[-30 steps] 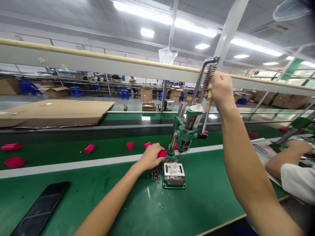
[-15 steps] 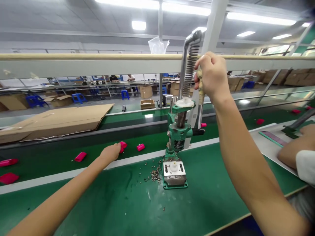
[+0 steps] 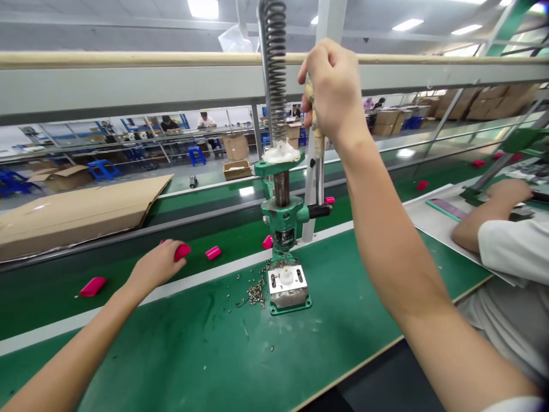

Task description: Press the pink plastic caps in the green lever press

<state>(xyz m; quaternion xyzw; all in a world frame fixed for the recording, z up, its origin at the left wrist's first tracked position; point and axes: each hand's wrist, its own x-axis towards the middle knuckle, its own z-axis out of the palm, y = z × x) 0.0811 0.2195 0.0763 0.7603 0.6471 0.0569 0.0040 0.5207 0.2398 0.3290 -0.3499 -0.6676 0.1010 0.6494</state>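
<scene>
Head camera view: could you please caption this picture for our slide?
A right hand grips the cream handle of a green metal press; a left hand holds a pink plastic part.

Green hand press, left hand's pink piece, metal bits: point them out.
green hand press [image 3: 283,216], head view, on its body
pink piece [image 3: 183,252], head view, on its exposed end
metal bits [image 3: 257,294], head view, on the pile's middle
</scene>
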